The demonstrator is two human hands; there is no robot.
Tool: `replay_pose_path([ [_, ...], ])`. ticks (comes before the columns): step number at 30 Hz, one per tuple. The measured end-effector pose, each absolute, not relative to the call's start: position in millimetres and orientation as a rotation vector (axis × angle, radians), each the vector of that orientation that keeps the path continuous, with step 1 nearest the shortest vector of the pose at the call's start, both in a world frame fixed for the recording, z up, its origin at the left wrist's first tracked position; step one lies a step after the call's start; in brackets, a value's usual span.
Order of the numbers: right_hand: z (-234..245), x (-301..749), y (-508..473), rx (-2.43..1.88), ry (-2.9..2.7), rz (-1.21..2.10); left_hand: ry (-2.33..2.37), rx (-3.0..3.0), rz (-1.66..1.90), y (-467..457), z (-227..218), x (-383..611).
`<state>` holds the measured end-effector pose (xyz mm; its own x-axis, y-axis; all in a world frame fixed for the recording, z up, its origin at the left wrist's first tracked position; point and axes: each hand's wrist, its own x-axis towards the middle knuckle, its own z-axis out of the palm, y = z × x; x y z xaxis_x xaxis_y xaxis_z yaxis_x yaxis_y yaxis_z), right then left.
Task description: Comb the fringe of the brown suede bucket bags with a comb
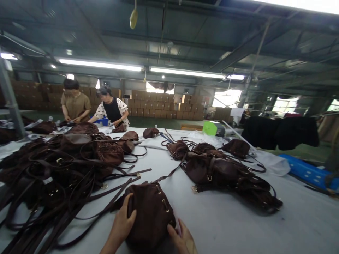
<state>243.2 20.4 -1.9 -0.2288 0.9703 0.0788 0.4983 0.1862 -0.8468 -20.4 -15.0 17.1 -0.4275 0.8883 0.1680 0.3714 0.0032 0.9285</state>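
Note:
A dark brown handbag (148,218) with gold-coloured eyelets and a strap lies at the near edge of the white table. Around its left side my left hand (123,220) is closed, thumb and fingers pressing into the soft material. At the bag's lower right edge my right hand (181,236) grips it with the thumb on the front. Something pale and thin shows beside the right fingers; I cannot make out what it is. The bag's strap (172,173) runs away toward the bags on the right.
A big heap of brown bags and straps (76,155) covers the table's left. More brown bags (219,169) lie to the right. Clear plastic (272,162), a blue panel (309,173) and a green object (209,128) are beyond. Two people (112,109) work across the table.

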Motion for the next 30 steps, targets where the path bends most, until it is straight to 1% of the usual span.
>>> replay_pose_path([
  [2,-14,241,14,-1.421,-1.776,0.928,1.746,1.234,1.490,-33,-6,-11],
  [4,-23,247,5,-1.460,-1.670,1.024,1.751,1.114,1.564,-58,-25,-5],
  [6,-29,255,-4,-1.465,-1.524,1.184,1.789,0.998,1.614,-83,-34,-2],
  [8,-33,262,-10,-1.462,-1.405,1.299,1.826,0.971,1.608,-99,-33,-3],
  [13,-39,265,-10,-1.387,-1.306,1.353,1.912,1.189,1.496,-102,-12,-14],
  [16,-34,260,-7,-1.366,-1.279,1.286,2.206,1.480,1.480,-100,0,-12],
  [18,-23,252,-7,-1.362,-1.291,1.226,2.331,1.768,1.458,-99,5,2],
  [20,-4,241,-10,-1.314,-1.345,1.179,2.252,2.066,1.335,-93,6,24],
  [22,20,228,-13,-1.201,-1.497,1.144,2.116,2.172,1.118,-81,5,48],
  [24,42,218,-15,-1.028,-1.705,1.108,1.995,2.037,0.965,-63,10,63],
  [26,57,218,-12,-0.942,-1.797,1.128,1.858,1.796,0.950,-45,24,64],
  [28,62,229,-6,-1.024,-1.691,1.192,1.737,1.578,1.080,-32,50,50],
  [30,64,249,2,-1.168,-1.485,1.198,1.643,1.296,1.289,-24,82,29],
])
